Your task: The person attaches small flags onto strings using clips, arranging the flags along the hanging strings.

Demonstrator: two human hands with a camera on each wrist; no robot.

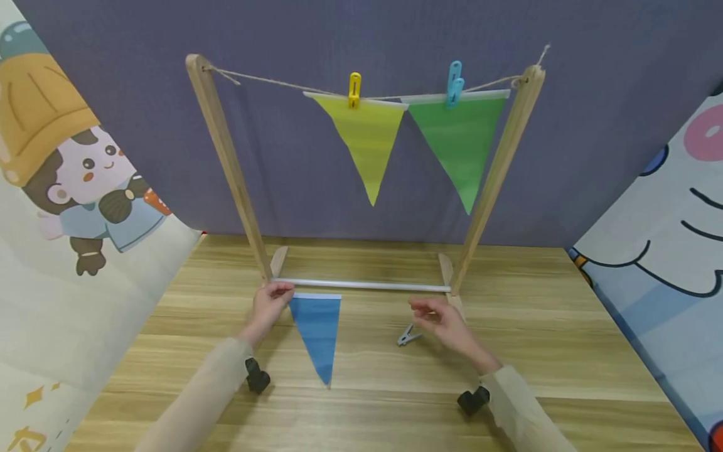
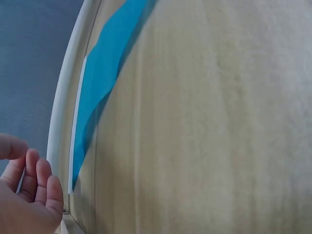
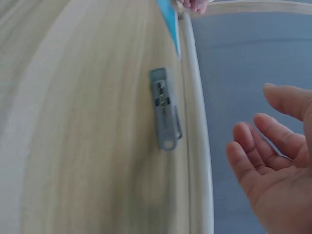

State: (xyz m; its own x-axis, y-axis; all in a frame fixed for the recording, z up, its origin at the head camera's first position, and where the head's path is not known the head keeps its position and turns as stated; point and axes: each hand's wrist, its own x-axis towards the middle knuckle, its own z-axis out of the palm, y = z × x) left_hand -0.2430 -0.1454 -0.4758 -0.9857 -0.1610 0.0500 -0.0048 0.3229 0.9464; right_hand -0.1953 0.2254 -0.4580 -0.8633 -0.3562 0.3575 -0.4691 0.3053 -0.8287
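A blue triangular pennant (image 1: 317, 333) with a white top edge lies on the table, its tip pointing towards me. My left hand (image 1: 272, 304) is at the pennant's upper left corner, fingers loosely bent. In the left wrist view, the blue pennant (image 2: 97, 83) lies beside that hand (image 2: 31, 195), and nothing shows between thumb and fingers. A grey clothespin (image 1: 408, 336) rests on the table to the right of the pennant. Close to it hovers my right hand (image 1: 446, 323). The right wrist view shows this hand (image 3: 278, 156) with thumb and fingers apart, beside the clothespin (image 3: 165, 109) and holding nothing.
A wooden frame stands behind my hands, with a left post (image 1: 231, 169), a right post (image 1: 503, 182) and a white bar (image 1: 367, 285) low between them. From its string (image 1: 271, 80) hang a yellow pennant (image 1: 369, 141) on a yellow clothespin (image 1: 354, 90) and a green pennant (image 1: 460, 138) on blue clothespins (image 1: 454, 85).
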